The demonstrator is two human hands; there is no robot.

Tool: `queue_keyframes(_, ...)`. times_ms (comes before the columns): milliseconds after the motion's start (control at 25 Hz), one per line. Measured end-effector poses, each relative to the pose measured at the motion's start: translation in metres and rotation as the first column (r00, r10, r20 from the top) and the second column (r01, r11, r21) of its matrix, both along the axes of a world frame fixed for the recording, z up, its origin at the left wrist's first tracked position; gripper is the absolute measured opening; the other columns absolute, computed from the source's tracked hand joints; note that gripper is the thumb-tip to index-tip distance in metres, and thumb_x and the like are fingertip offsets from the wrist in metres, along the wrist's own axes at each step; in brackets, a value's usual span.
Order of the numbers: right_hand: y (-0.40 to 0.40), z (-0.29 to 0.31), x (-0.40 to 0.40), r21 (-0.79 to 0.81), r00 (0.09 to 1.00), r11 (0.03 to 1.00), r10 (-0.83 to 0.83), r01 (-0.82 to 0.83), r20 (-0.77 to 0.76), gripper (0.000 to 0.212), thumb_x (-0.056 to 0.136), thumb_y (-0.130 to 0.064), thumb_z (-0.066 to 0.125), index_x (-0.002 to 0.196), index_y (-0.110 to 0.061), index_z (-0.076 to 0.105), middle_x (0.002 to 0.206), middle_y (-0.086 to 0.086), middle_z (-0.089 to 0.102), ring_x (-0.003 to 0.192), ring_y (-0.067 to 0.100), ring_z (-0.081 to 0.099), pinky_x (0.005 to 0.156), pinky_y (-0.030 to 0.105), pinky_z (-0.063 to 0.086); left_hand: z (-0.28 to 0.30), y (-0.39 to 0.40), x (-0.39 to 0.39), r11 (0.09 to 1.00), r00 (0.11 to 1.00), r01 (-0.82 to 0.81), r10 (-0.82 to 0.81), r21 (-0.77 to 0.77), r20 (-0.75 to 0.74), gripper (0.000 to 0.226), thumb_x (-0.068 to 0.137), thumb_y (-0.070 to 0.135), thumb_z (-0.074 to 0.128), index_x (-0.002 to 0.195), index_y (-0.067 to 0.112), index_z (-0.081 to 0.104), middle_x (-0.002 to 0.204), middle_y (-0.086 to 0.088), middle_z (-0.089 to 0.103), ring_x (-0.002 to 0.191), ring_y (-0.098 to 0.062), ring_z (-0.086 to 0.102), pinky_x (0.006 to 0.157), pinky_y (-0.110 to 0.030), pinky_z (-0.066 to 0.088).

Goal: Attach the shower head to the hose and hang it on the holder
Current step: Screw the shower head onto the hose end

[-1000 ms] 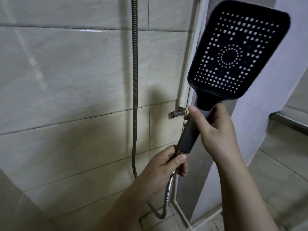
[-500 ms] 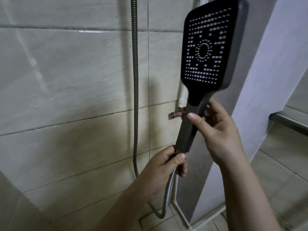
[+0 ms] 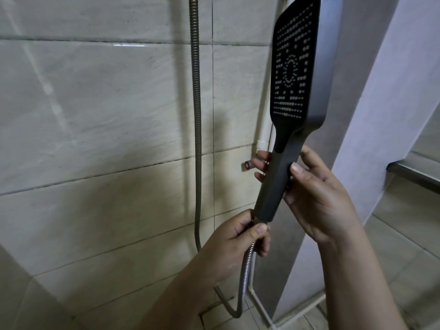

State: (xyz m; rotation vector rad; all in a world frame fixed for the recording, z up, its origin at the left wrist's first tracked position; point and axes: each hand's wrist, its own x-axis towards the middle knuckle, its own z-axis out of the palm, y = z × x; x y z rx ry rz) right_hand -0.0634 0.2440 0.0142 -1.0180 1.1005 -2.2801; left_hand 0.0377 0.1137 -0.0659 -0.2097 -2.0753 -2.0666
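Note:
A dark square shower head (image 3: 295,67) with a long grey handle stands nearly upright in front of the tiled wall, its spray face turned left. My right hand (image 3: 312,196) wraps around the handle's middle, fingertips showing on the far side. My left hand (image 3: 240,236) pinches the hose end right where it meets the handle's bottom. The metal hose (image 3: 196,115) hangs down the wall, loops near the floor and rises into my left hand. The joint itself is hidden by my fingers. No holder is in view.
A small red-capped valve stub (image 3: 247,165) sticks out of the wall behind the handle, under a white pipe (image 3: 263,136). A white wall corner (image 3: 381,115) stands close on the right, with a tiled step (image 3: 414,172) beyond it.
The shower head has turned about its handle, its spray face swinging from facing me toward the left. My right hand has re-gripped the handle; my left hand has stayed at the hose end.

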Motion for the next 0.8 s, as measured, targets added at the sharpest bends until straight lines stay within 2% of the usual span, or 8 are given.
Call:
queue_keyframes(120, -0.002, -0.003, -0.003, -0.029, 1.0, 0.999, -0.015, 0.014, -0.024, 0.066, 0.072, -0.017, 0.08, 0.129, -0.004, 0.047, 0.104, 0.019, 0.074, 0.099, 0.035, 0.071, 0.088, 0.042, 0.056, -0.001, -0.001, -0.001, 1.0, 1.0, 0.001, -0.001, -0.007, -0.01, 0.016, 0.095, 0.02, 0.048, 0.099, 0.011, 0.06, 0.075, 0.001, 0.063, 0.074, -0.016, 0.061, 0.074, -0.032, 0.05)
queue_keyframes(240, -0.006, -0.001, -0.002, -0.022, 0.993, 0.993, -0.114, 0.113, -0.021, 0.073, 0.058, -0.024, 0.089, 0.118, -0.006, 0.052, 0.094, 0.009, 0.076, 0.085, 0.023, 0.074, 0.075, 0.032, 0.058, -0.001, -0.001, -0.001, 1.0, 1.0, 0.012, -0.012, -0.018, -0.02, 0.016, 0.096, 0.018, 0.047, 0.099, 0.011, 0.061, 0.075, 0.002, 0.063, 0.074, -0.016, 0.061, 0.074, -0.032, 0.05)
queue_keyframes(320, -0.009, 0.0, -0.001, -0.017, 0.987, 0.987, -0.16, 0.159, -0.023, 0.079, 0.055, -0.026, 0.09, 0.119, -0.003, 0.052, 0.092, 0.006, 0.076, 0.083, 0.019, 0.073, 0.075, 0.029, 0.057, -0.001, -0.001, -0.001, 1.0, 0.999, 0.023, -0.024, -0.019, -0.022, 0.016, 0.097, 0.017, 0.046, 0.1, 0.011, 0.061, 0.075, 0.004, 0.064, 0.074, -0.015, 0.062, 0.074, -0.031, 0.05)
queue_keyframes(400, -0.008, -0.001, 0.0, -0.018, 0.987, 0.987, -0.158, 0.157, -0.036, 0.07, 0.059, -0.028, 0.087, 0.117, -0.004, 0.057, 0.093, 0.006, 0.076, 0.084, 0.019, 0.072, 0.076, 0.028, 0.057, -0.001, -0.001, -0.001, 0.999, 0.999, 0.041, -0.041, -0.019, -0.028, 0.016, 0.097, 0.016, 0.046, 0.1, 0.009, 0.06, 0.075, 0.004, 0.063, 0.074, -0.014, 0.062, 0.073, -0.03, 0.05)
queue_keyframes(520, -0.003, 0.0, 0.002, 0.025, 0.997, 0.998, -0.056, 0.057, -0.06, 0.055, 0.074, -0.034, 0.077, 0.118, -0.005, 0.061, 0.094, 0.009, 0.073, 0.085, 0.022, 0.071, 0.078, 0.032, 0.056, 0.0, 0.0, 0.0, 0.996, 0.996, 0.088, -0.088, 0.008, -0.026, 0.016, 0.096, 0.015, 0.046, 0.101, 0.007, 0.058, 0.075, 0.005, 0.062, 0.073, -0.013, 0.06, 0.072, -0.028, 0.051)
queue_keyframes(640, -0.002, -0.002, 0.003, 0.064, 0.998, 0.997, 0.047, -0.044, -0.042, 0.052, 0.078, -0.036, 0.073, 0.117, -0.003, 0.061, 0.099, 0.016, 0.072, 0.091, 0.03, 0.07, 0.081, 0.037, 0.056, 0.0, 0.0, 0.001, 0.991, 0.991, 0.129, -0.129, 0.036, -0.018, 0.015, 0.097, 0.017, 0.047, 0.102, 0.011, 0.059, 0.073, 0.006, 0.062, 0.07, -0.011, 0.059, 0.07, -0.025, 0.049)
queue_keyframes(800, -0.002, -0.001, 0.007, 0.067, 0.998, 0.998, -0.004, 0.008, -0.055, 0.051, 0.076, -0.033, 0.075, 0.114, -0.004, 0.06, 0.096, 0.015, 0.074, 0.091, 0.03, 0.072, 0.081, 0.037, 0.058, 0.0, -0.002, 0.0, 0.994, 0.994, 0.109, -0.109, 0.014, -0.014, 0.017, 0.096, 0.017, 0.047, 0.104, 0.009, 0.06, 0.073, 0.006, 0.063, 0.07, -0.011, 0.06, 0.07, -0.025, 0.049)
